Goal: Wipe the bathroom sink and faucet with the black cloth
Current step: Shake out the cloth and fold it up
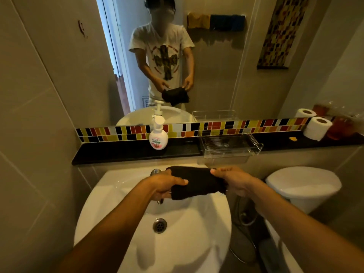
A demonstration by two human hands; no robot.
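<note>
Preparing the cloth, by the look of it, with wiping not yet begun. Black cloth (197, 183) bunched and held at mid-frame above the back of the white sink (122, 194), clear of the porcelain, stretched between both hands. Left hand (164, 186) at its lower left end, fingers (180, 181) curled shut around the fabric; right hand (233, 179) at its right end, pinching the edge closed. Faucet (155, 172) mostly hidden behind the left hand, only its chrome top showing.

Next move probably calls for folding or gathering the cloth into one hand, then lowering it onto the basin or faucet.

Soap pump bottle (158, 138) on the dark ledge (118, 152), upper centre: pink-and-green label, writing too small to read.
</note>
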